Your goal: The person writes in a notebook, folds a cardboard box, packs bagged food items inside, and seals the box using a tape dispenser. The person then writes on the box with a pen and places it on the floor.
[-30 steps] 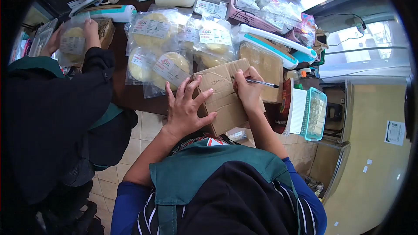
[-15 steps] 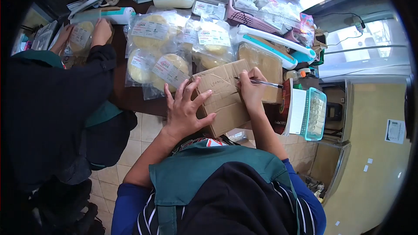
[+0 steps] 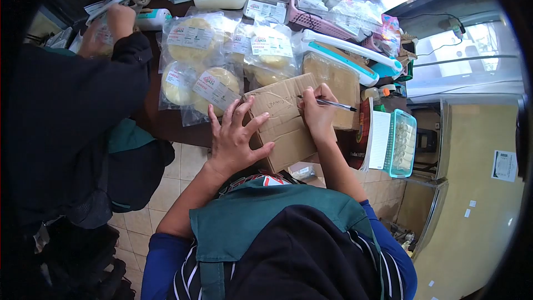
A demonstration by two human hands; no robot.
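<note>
A small cardboard box (image 3: 287,136) is tilted in front of me, its top face bearing handwriting near the upper edge. My left hand (image 3: 236,139) lies across the box's left side with fingers spread and thumb stretched out. In my right hand (image 3: 317,115) a black-and-clear pen (image 3: 340,105) is pinched, its tip on or just above the cardboard beside the letters. Just past my left fingers are clear bags of round, pale flat pieces (image 3: 217,86) with printed labels, some reading "cheese".
Behind the box lie another cardboard box (image 3: 344,86) and a white-and-teal bag sealer (image 3: 347,61). A pink basket (image 3: 319,20) stands at the back. To the right are a notebook (image 3: 379,140) and a turquoise basket (image 3: 393,161). A co-worker (image 3: 72,128) works at left by another sealer (image 3: 152,19).
My right hand and the pen have shifted very slightly on the box; my left hand stays put. The co-worker's hands have moved, one now raised onto the sealer's arm.
</note>
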